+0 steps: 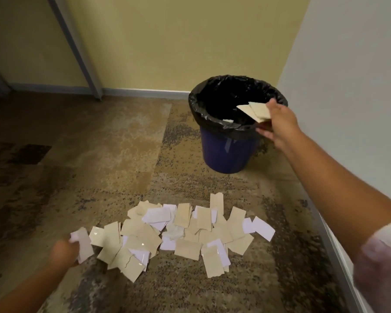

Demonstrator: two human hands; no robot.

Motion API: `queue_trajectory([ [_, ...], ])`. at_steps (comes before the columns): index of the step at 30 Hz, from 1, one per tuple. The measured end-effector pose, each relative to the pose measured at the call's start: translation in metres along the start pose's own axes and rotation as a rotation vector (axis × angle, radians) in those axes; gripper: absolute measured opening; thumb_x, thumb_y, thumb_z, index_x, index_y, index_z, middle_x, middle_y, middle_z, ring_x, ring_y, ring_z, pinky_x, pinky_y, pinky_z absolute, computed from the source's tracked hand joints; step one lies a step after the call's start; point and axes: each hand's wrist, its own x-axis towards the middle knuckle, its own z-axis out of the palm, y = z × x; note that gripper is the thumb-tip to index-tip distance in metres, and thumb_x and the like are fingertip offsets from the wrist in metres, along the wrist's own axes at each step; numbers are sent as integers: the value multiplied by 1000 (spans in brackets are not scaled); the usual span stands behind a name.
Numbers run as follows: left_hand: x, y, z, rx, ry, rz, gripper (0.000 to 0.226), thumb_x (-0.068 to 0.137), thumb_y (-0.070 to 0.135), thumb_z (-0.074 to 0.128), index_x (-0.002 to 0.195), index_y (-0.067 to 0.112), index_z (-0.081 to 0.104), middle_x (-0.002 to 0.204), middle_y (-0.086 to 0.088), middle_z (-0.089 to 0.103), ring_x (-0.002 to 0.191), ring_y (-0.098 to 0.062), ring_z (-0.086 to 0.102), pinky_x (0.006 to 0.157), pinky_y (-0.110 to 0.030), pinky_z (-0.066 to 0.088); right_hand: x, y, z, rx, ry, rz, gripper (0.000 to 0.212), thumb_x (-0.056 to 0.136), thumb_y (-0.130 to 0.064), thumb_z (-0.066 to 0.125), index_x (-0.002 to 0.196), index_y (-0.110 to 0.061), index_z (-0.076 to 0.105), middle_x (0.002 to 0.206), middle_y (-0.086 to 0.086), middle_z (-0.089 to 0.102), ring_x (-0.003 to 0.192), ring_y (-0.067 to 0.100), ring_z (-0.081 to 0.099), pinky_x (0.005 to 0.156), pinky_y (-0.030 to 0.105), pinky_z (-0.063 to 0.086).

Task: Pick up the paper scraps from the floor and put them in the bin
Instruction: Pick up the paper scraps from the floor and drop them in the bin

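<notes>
Scraps [178,233] of tan and white paper are lying in a loose, overlapping heap on the mottled brown floor [113,150], well apart from the bin [226,152], which is standing near the corner where the yellow wall [178,41] is meeting the white wall [348,64]. A black liner [203,118] is draping over the bin's rim, and at least one pale scrap [227,120] is lying inside. The right hand [278,120] is reaching over the bin's right rim, thumb and fingers pinching a couple of tan pieces [254,109] that are hanging above the opening. The left hand [63,251], blurred, is sitting at the heap's left end, its fingers curling around a pale slip [84,247] there; how firmly it is gripping, I cannot tell. A light sleeve [382,256] is covering the right upper arm. A grey post [77,48] is leaning against the yellow wall.
</notes>
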Motion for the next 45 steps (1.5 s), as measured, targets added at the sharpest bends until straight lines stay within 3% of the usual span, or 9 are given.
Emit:
queue_trajectory([
  [4, -16, 59, 3, -106, -136, 114, 41, 97, 3, 40, 137, -5, 35, 108, -27, 47, 93, -42, 50, 43, -34, 48, -9, 0, 1, 37, -248, 204, 69, 90, -65, 19, 148, -28, 13, 132, 5, 53, 110, 29, 61, 85, 47, 50],
  [10, -42, 160, 29, -197, -348, 304, 37, 97, 10, 42, 132, 0, 41, 95, -17, 52, 67, -24, 53, 37, -23, 51, -70, 156, -23, -548, -148, 98, 40, 95, -41, 44, 126, -15, 44, 90, 1, 60, 75, 19, 59, 67, 34, 49],
  [14, -64, 229, 42, -226, -356, 447, 34, 95, 11, 43, 127, 0, 46, 86, -12, 52, 63, -18, 44, 53, -26, 36, -122, 294, -67, -975, -406, 323, 58, 90, -31, 56, 142, -19, 32, 102, -11, 60, 126, 26, 46, 94, 24, 34],
  [18, -88, 301, 37, -365, -437, 504, 24, 95, 14, 47, 117, 5, 50, 80, -7, 53, 59, -13, 45, 45, -20, 40, -138, 331, -74, -1381, -389, 29, 96, 72, -50, 64, 149, -21, 14, 152, 11, 31, 146, 31, -9, 117, 39, -2],
  [23, -114, 372, 62, -561, -551, 466, 16, 96, 16, 48, 110, 8, 48, 72, -5, 54, 36, -3, 53, 33, -12, 42, -136, 320, -73, -1425, -614, 352, 90, 87, -42, 54, 149, -29, -10, 158, 6, -14, 146, 33, -7, 117, 42, 0],
  [28, -132, 412, 93, -682, -670, 434, 38, 98, 13, 43, 134, 3, 41, 115, -12, 57, 89, -22, 62, 58, -25, 58, -134, 313, -68, -1447, -641, 369, 92, 86, -36, 58, 148, -33, -9, 158, 4, -16, 146, 33, -8, 118, 42, -1],
  [32, -129, 408, 102, -693, -708, 386, 50, 100, 19, 33, 146, 2, 22, 150, -18, 32, 135, -32, 39, 107, -39, 38, -137, 311, -68, -1396, -621, 385, 94, 86, -31, 61, 148, -32, -9, 157, 5, -17, 145, 33, -10, 118, 42, 1],
  [36, -108, 367, 99, -686, -315, 569, 21, 98, 16, 35, 111, 10, 50, 100, -8, 59, 73, -17, 61, 64, -29, 51, -143, 311, -69, -1373, -573, 362, 97, 85, -31, 64, 149, -29, -8, 157, 5, -17, 145, 33, -11, 119, 43, 6],
  [45, -19, 116, 148, 240, -244, 495, 36, 83, 20, 66, 113, 5, 52, 118, -21, 58, 97, -34, 57, 81, -37, 46, -128, 283, -69, -1016, 20, 210, 34, 93, -28, 50, 126, -22, 53, 122, 4, 61, 113, 23, 56, 84, 32, 47],
])
